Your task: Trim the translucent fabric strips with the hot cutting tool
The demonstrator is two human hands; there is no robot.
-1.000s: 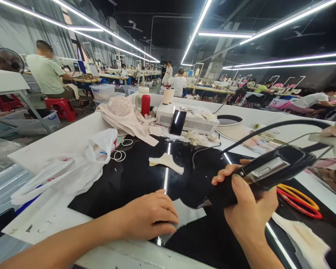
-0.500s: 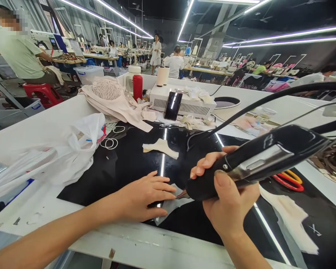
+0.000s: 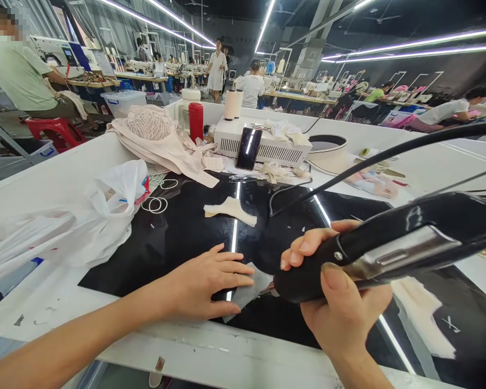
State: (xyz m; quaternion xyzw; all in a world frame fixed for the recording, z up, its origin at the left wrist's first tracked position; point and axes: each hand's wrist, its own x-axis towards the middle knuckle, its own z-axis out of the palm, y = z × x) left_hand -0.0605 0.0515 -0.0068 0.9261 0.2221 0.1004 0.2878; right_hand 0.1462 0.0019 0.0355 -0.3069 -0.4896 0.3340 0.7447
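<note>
My left hand lies flat with fingers spread on a thin translucent grey piece on the black sheet. Gripped in my right hand is a black handheld tool with a metal lever and a cable. Its narrow tip is at the right edge of the grey piece. Farther back, a cream fabric piece lies on the sheet. More cream fabric rests to the right of my right hand.
A white plastic bag lies at left, beside beige garments. Behind the sheet are a red bottle, a phone leaning on a white box, and a round hole. The tool's cable arches across the right. People sit and stand farther off.
My right hand and the tool have moved right, so the tip is farther from my left fingers. More of the grey piece shows. The view has shifted slightly.
</note>
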